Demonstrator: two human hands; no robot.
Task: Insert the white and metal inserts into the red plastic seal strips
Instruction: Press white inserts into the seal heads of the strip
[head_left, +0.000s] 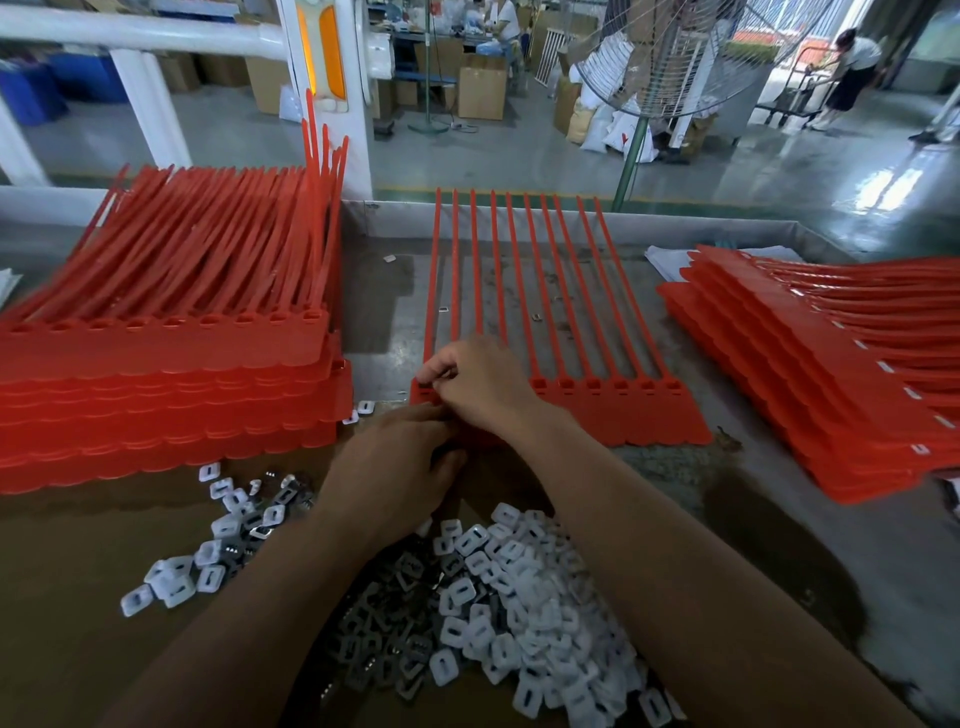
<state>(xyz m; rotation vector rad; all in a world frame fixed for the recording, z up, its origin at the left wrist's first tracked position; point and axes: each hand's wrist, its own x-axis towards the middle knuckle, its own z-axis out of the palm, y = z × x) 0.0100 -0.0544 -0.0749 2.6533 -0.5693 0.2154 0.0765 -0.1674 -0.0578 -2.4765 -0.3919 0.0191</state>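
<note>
The red seal strip sheet (623, 410) lies flat straight ahead of my hands, its tails running away from me and its row of sockets nearest me. My right hand (480, 382) sits on the left end of that row. Its fingers are curled in tight, with thumb and forefinger tip brought together right over the leftmost socket; whether an insert is between them I cannot tell, they hide it. My left hand (400, 467) is just below and left of the right one, fingers curled, the tips reaching the sheet's near flat edge under my right wrist. Whether they grip it or only touch it is hidden.

The white inserts (524, 587) are heaped between my forearms, close behind both hands, with the metal inserts (384, 639) beside them under my left forearm. A tall stack of red strips (166, 374) stands just left of my left hand.
</note>
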